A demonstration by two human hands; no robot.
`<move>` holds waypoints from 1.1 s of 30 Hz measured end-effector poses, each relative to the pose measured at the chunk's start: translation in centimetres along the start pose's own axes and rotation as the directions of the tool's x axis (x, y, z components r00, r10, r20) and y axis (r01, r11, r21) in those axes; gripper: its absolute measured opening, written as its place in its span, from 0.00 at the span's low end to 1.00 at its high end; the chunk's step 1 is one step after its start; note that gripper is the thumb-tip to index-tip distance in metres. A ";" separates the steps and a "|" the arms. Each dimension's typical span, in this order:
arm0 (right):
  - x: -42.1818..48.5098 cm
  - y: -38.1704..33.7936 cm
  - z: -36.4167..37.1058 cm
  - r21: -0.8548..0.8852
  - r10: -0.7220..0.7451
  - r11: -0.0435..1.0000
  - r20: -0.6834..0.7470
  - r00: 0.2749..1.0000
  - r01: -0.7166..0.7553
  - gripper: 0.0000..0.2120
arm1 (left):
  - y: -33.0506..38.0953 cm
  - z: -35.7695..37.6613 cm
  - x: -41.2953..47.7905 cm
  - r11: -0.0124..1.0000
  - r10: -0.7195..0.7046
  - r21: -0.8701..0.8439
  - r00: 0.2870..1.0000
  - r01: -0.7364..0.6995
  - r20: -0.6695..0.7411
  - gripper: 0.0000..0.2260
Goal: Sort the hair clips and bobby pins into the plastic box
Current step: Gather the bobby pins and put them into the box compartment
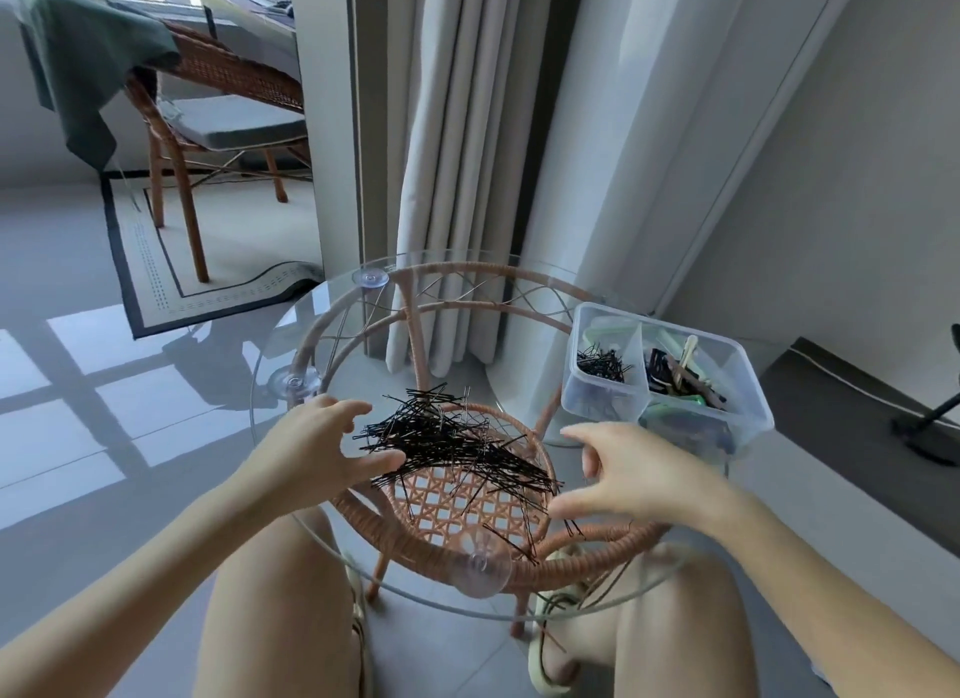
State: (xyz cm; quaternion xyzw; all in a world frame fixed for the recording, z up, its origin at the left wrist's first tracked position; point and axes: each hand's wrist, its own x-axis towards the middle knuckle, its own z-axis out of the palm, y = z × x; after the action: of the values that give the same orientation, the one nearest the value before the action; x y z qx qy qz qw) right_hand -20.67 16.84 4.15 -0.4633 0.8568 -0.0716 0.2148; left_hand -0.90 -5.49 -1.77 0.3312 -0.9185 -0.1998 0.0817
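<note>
Bobby pins: a big black tangle of bobby pins (457, 448) sits right in the middle of the glass tabletop (291, 344), spreading from upper left down to lower right.
Strays: a few loose pins (519, 541) lie apart from the heap, toward the near edge, close to a clear suction cup (482, 573).
Left hand: the left hand (322, 448) is at the left side of the pile, fingers spread and gently curved, thumb tip right at the edge of the tangle, nothing held.
Right hand: the right hand (634, 474) mirrors it on the right side, fingers splayed and arched, thumb low near the pile's trailing end, gripping nothing. The heap lies between the two hands.
Plastic box: the clear plastic box (750, 385) stands on the table's right rim, beyond the right hand, and is split into compartments.
Box, left compartment: a small bunch of sorted pins (602, 367) is already in there.
Box, right compartment: dark and pale hair clips (680, 380) are jumbled together; I cannot tell single pieces apart.
Table frame: a pinkish woven rattan frame (597, 547) shows through the glass, with a lattice shelf below the pile.
Person: bare knees sit under the near edge of the table.
Room: pale curtains (457, 126) hang behind the table; a wicker chair (218, 74) draped with a green cloth (88, 58) stands far left on a bordered rug (156, 271).
</note>
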 end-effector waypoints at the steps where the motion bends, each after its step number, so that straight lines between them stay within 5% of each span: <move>1: -0.2 -0.1 1.2 -0.079 -0.012 0.997 0.036 0.999 0.015 0.42 | 0.0 0.0 -0.2 1.000 -0.009 0.009 0.999 0.009 0.043 0.43; 5: 0.8 -1.0 4.6 -0.117 -0.020 0.993 -0.051 0.999 0.014 0.50 | 1.7 1.0 -0.6 0.991 0.077 0.102 0.990 -0.089 0.119 0.41; 17: 5.4 -4.9 5.7 -0.031 -0.204 0.978 -0.354 0.913 0.206 0.11 | 5.5 1.7 1.3 0.989 0.147 -0.014 0.989 -0.148 -0.014 0.18; 24: 4.2 -3.7 3.6 0.074 -0.188 0.970 -0.382 0.905 0.232 0.12 | 4.8 1.3 1.5 0.985 0.088 -0.145 0.995 -0.093 -0.043 0.11; 33: 1.4 -2.4 -1.7 0.215 -0.166 0.935 -0.436 0.885 0.281 0.14 | 4.7 1.6 1.1 0.974 0.200 -0.091 0.975 -0.209 -0.096 0.09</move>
State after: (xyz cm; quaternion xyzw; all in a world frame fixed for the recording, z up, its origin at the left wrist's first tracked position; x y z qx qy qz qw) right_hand -20.22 14.22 6.05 -0.5002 0.8047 -0.3091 0.0816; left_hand -4.89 -2.42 -1.23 0.2387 -0.9321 -0.2219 0.1579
